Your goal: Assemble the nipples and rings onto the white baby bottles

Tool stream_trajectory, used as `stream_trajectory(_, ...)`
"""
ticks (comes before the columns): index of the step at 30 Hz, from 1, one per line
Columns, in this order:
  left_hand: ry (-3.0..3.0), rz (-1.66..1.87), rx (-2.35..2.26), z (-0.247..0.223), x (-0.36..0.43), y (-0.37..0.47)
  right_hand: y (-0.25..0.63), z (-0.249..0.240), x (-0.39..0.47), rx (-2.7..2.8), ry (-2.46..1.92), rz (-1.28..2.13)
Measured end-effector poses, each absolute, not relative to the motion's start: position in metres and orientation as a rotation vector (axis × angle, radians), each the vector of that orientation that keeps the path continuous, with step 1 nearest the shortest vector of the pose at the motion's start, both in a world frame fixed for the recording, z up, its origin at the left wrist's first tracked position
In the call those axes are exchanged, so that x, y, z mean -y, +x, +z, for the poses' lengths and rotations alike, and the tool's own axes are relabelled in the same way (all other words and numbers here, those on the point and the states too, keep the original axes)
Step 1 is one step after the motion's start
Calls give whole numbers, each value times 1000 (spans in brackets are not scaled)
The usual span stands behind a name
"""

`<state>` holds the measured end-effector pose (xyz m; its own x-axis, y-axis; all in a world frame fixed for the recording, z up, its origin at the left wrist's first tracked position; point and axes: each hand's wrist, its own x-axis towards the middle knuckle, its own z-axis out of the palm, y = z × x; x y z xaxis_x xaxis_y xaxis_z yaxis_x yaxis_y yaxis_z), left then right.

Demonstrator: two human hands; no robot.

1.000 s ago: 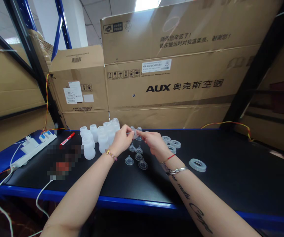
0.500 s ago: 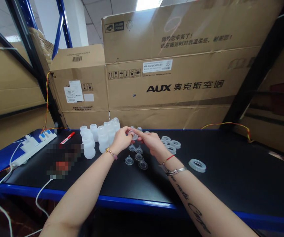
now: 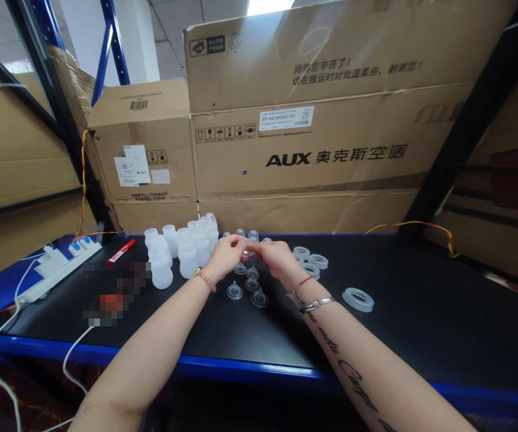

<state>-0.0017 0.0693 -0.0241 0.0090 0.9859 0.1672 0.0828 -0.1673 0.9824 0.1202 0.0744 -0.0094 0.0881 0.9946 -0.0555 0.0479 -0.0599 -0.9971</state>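
Here, the bare left hand (image 3: 226, 259) pinches a small clear piece (image 3: 246, 253) between thumb and index finger. The piece sits right at the fingertips, in the narrow gap between both hands, mostly covered, so its exact shape is unclear. The bare right hand (image 3: 277, 258) meets it from the other side with an extended index finger; whether that hand also grips, I cannot tell. Clear, round, teat-shaped pieces (image 3: 234, 291) lie nearer the wearer on the flat black tabletop (image 3: 425, 318).
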Motion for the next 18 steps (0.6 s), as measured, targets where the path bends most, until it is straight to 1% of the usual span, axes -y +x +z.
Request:
stream_trajectory(6, 1806, 1309, -1657, -33, -71, 3, 111, -31, -87, 1251, -1389, 984)
stream_trajectory(8, 1891, 1332, -1700, -34, -72, 3, 111, -37, -90, 1257, -1410, 954)
stream_trajectory(11, 1800, 1284, -1484, -36, -77, 1, 114, -40, -94, 1248, -1430, 918)
stream_trajectory(15, 1460, 1226, -1126, -34, -81, -2, 117, -36, -92, 1226, -1377, 915)
stream_trajectory(18, 1310, 1280, -1023, -28, -78, -4, 116, -31, -87, 1235, -1293, 940)
